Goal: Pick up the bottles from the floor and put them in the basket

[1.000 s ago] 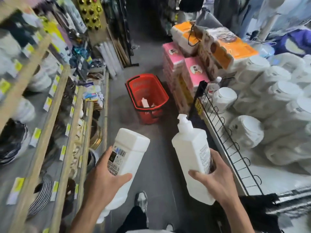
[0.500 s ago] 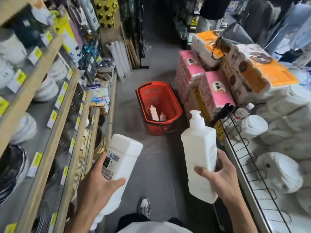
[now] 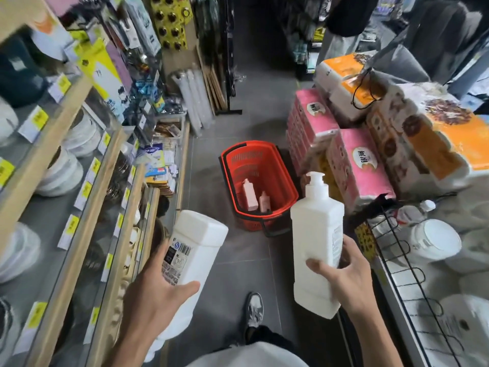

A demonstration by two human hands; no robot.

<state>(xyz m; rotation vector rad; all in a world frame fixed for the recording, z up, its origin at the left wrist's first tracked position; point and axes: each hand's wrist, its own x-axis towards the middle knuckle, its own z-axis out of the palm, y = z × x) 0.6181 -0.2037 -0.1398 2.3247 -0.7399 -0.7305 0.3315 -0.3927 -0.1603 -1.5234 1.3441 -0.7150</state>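
While the left hand wraps its fingers round a big white bottle and the right hand wraps round a white pump bottle, both held above the floor, this looks like the carrying step, and next both must reach the red basket ahead, where two pink bottles stand.

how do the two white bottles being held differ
The left-hand bottle is tilted, flat base up; the right-hand bottle is near upright, pump on top. The left-hand bottle shows a barcode label; the right-hand bottle's label is barely visible on its side. Both are white and similar in size.
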